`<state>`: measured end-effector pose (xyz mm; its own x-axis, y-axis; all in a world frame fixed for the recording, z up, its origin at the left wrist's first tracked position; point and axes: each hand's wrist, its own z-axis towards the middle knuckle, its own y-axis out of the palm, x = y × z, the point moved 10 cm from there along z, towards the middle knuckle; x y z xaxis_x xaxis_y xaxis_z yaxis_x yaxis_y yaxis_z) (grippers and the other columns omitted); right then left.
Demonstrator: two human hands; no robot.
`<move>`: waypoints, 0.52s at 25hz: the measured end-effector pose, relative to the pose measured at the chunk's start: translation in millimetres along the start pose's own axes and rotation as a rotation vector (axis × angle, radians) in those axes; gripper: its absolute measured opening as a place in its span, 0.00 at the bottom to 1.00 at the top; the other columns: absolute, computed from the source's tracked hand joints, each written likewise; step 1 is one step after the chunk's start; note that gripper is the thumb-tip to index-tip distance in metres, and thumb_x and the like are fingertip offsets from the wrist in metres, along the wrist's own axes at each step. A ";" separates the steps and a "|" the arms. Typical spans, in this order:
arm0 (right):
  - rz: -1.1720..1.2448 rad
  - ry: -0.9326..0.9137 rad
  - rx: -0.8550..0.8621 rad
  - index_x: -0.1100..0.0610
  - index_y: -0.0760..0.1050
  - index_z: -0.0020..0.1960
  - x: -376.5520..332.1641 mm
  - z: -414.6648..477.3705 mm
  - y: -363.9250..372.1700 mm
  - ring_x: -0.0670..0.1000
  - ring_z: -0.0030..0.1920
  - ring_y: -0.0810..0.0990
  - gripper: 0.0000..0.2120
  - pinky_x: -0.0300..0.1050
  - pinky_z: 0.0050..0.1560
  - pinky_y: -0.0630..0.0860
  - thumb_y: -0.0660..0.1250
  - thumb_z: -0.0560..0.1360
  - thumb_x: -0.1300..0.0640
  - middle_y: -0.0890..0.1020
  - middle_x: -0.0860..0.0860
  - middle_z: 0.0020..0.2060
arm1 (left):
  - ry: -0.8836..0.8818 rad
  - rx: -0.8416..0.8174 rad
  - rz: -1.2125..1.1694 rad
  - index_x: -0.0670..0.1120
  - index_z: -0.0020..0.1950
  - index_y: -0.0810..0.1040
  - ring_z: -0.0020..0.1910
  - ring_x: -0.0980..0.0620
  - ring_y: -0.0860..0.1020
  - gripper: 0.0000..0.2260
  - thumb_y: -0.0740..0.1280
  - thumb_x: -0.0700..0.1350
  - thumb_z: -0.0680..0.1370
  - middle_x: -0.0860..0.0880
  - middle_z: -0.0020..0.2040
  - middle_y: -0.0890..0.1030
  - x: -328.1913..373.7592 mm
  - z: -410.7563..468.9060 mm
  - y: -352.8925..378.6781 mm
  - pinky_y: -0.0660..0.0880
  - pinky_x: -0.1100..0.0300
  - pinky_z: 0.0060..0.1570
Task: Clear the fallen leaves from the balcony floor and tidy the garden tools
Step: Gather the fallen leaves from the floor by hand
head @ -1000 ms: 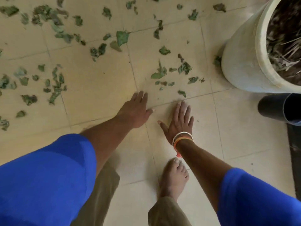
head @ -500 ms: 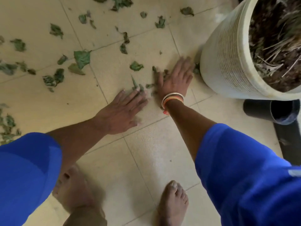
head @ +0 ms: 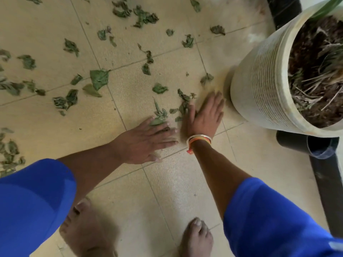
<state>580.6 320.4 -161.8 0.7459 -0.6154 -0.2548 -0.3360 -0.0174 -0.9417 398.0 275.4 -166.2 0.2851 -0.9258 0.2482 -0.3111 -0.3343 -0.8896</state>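
The floor (head: 130, 191) is carrying a leaf clump (head: 161, 114) lying between left hand (head: 141, 145) and right hand (head: 206, 117), fingers (head: 164, 135) flat, gripping nothing; the left is probably touching it.

The person wears a bright blue top with loose short sleeves; the left sleeve (head: 33, 201) is plain, and the right sleeve (head: 269, 219) carries a small pale mark low down. At the wrist of the right hand (head: 206, 115) sit stacked bangles (head: 199, 139), silvery-white and orange, with a red thread (head: 189, 151) hanging from them. The forearms are uncovered, and the left foot (head: 83, 229) and right foot (head: 196, 238) are bare
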 end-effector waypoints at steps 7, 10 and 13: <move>-0.069 0.065 -0.085 0.57 0.37 0.80 7.0 -97.0 41.7 0.55 0.79 0.36 0.42 0.63 0.77 0.44 0.45 0.79 0.31 0.38 0.53 0.79 | -0.473 0.098 -0.086 0.52 0.79 0.30 0.78 0.42 0.31 0.37 0.41 0.69 0.78 0.47 0.78 0.28 -117.6 11.9 -34.4 0.38 0.35 0.75; -0.009 0.119 -0.026 0.59 0.39 0.80 -18.8 -46.8 37.8 0.56 0.79 0.38 0.42 0.63 0.77 0.47 0.41 0.78 0.30 0.41 0.56 0.80 | -0.580 0.118 -0.198 0.52 0.78 0.28 0.78 0.42 0.30 0.43 0.46 0.73 0.76 0.47 0.78 0.27 -134.7 2.6 -34.9 0.37 0.35 0.73; -0.021 -0.055 0.024 0.57 0.41 0.80 -48.1 13.9 23.3 0.56 0.80 0.41 0.41 0.62 0.78 0.44 0.44 0.79 0.32 0.43 0.55 0.80 | -0.676 -0.044 -0.247 0.50 0.76 0.25 0.76 0.42 0.27 0.54 0.52 0.79 0.69 0.47 0.75 0.22 -141.8 -9.4 -12.6 0.37 0.34 0.74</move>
<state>544.9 360.5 -174.5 0.7832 -0.5711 -0.2459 -0.3064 -0.0104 -0.9518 352.9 409.3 -186.6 0.8461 -0.5154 0.1359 -0.1974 -0.5398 -0.8183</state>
